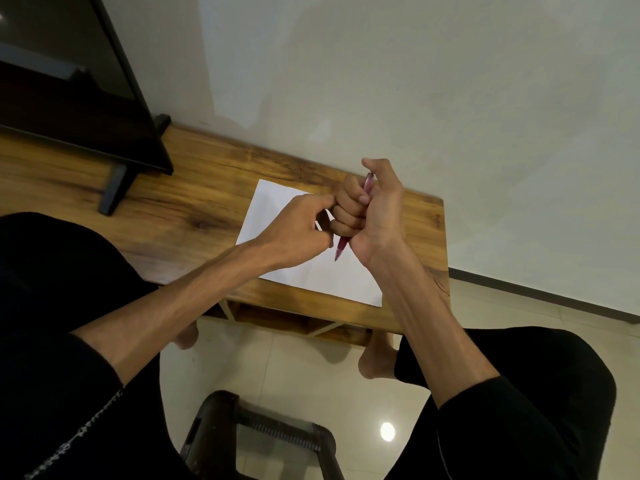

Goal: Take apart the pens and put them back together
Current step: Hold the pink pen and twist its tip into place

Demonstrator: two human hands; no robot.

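so r hand (372, 206) fists red pen (341, 249) over paper (277, 202).

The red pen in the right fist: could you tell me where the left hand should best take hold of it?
Probably the tapered tip end of the red pen, coming from below-left. It juts down out of the right hand above the paper, while only a short stub shows at the top. The left hand is already beside it.

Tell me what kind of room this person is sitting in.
Probably a living room at home: a low wooden TV table against a plain wall, a flat screen standing on it, and a glossy tiled floor.
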